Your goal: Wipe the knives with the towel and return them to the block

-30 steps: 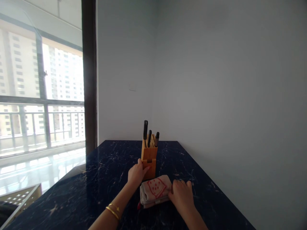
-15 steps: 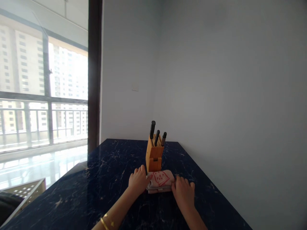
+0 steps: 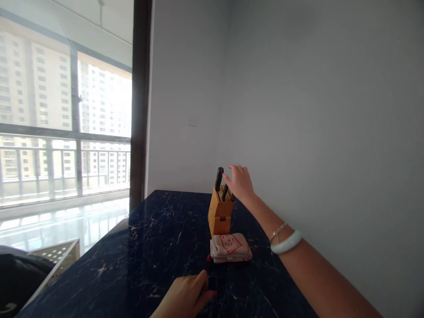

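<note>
A wooden knife block (image 3: 220, 218) stands upright on the dark marbled table. Black knife handles rise from it: a tall knife handle (image 3: 219, 179) at the left and a shorter knife handle (image 3: 225, 192) beside it; a third is mostly hidden by my wrist. My right hand (image 3: 241, 182) is raised at the block's top right, thumb and fingers apart around nothing, close to the tall handle. In front of the block lies a folded pink-and-white towel (image 3: 231, 248) with a red pattern. My left hand (image 3: 187, 293) is low near the table, nearer me than the towel, thumb apart, other fingers partly hidden.
The dark blue marbled table (image 3: 165, 229) runs back to a grey wall (image 3: 314, 110). At the left are a glass window (image 3: 102, 101) and a dark frame (image 3: 141, 101). A perforated light chair (image 3: 62, 260) with something black on it stands by the table's left side.
Both hands have let go of the towel. My right hand has risen to the knife handles; my left has drawn back toward me. The view has shifted slightly left.
</note>
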Action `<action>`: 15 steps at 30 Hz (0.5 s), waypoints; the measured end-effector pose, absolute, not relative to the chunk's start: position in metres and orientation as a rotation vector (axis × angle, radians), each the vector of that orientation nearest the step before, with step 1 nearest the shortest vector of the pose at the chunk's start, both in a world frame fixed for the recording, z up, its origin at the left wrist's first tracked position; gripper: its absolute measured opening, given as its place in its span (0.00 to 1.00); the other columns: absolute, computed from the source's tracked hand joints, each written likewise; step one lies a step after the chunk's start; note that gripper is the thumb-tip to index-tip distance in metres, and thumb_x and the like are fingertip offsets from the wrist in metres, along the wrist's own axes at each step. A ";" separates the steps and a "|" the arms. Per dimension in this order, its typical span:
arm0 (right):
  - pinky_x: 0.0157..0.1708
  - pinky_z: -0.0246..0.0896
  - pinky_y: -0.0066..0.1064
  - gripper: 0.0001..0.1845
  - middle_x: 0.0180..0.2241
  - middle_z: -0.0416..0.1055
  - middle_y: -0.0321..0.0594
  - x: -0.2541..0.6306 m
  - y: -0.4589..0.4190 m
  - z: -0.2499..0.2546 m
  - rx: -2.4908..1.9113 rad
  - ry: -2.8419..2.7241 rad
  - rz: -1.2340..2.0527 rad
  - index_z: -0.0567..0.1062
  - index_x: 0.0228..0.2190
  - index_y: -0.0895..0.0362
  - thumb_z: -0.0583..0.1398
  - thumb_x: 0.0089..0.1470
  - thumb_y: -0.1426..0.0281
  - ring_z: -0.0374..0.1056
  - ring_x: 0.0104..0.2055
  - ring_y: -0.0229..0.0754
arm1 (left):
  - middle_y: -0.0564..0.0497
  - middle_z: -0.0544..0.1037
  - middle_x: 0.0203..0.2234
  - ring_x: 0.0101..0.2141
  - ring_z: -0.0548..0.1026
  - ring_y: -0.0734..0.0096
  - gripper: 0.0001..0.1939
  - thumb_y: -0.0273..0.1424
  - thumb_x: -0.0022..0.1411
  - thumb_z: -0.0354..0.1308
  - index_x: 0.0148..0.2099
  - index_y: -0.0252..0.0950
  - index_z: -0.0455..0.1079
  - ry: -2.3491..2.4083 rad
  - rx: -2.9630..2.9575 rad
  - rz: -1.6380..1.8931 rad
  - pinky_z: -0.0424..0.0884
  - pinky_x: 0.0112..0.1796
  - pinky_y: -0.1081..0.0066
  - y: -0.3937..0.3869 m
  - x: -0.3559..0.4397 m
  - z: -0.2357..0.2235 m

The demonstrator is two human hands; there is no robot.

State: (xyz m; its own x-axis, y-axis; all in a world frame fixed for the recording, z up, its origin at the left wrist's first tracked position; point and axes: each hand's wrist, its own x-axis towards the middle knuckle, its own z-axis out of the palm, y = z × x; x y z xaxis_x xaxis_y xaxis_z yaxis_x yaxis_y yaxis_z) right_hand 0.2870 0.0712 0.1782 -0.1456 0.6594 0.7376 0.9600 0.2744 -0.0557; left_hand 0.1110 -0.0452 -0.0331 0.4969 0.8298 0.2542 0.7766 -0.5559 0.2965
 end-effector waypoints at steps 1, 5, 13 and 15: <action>0.47 0.48 0.36 0.21 0.46 0.65 0.48 0.282 0.079 0.187 -1.505 -1.915 -0.561 0.65 0.46 0.59 0.51 0.55 0.60 0.55 0.51 0.49 | 0.53 0.77 0.27 0.27 0.75 0.69 0.15 0.42 0.63 0.42 0.35 0.39 0.63 1.372 2.612 0.560 0.58 0.24 0.75 -0.045 0.111 -0.034; 0.40 0.54 0.39 0.24 0.38 0.71 0.49 0.267 0.110 0.200 -1.699 -1.973 -0.418 0.69 0.39 0.59 0.56 0.48 0.53 0.63 0.44 0.52 | 0.51 0.78 0.27 0.27 0.77 0.66 0.15 0.41 0.64 0.42 0.35 0.38 0.64 1.291 2.700 0.508 0.57 0.22 0.75 -0.045 0.111 -0.034; 0.30 0.55 0.31 0.14 0.28 0.72 0.43 0.254 0.134 0.206 -1.830 -1.974 -0.266 0.71 0.27 0.57 0.57 0.47 0.59 0.68 0.31 0.43 | 0.49 0.79 0.27 0.27 0.78 0.60 0.14 0.38 0.63 0.45 0.35 0.36 0.67 1.335 2.781 0.426 0.61 0.21 0.75 -0.044 0.106 -0.031; 0.31 0.54 0.31 0.11 0.27 0.72 0.43 0.251 0.130 0.216 -1.803 -1.950 -0.319 0.71 0.25 0.57 0.56 0.47 0.62 0.68 0.30 0.43 | 0.48 0.79 0.27 0.27 0.78 0.60 0.14 0.38 0.63 0.45 0.35 0.36 0.68 1.358 2.801 0.378 0.61 0.21 0.75 -0.044 0.107 -0.031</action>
State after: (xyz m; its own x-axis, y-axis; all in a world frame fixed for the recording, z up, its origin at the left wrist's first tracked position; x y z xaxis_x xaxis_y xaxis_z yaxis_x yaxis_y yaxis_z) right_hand 0.2507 0.1300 0.2156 -0.0328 0.8767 0.4800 0.9839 0.1127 -0.1386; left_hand 0.1066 -0.0439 -0.0312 0.5958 0.7744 0.2127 0.7729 -0.6249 0.1101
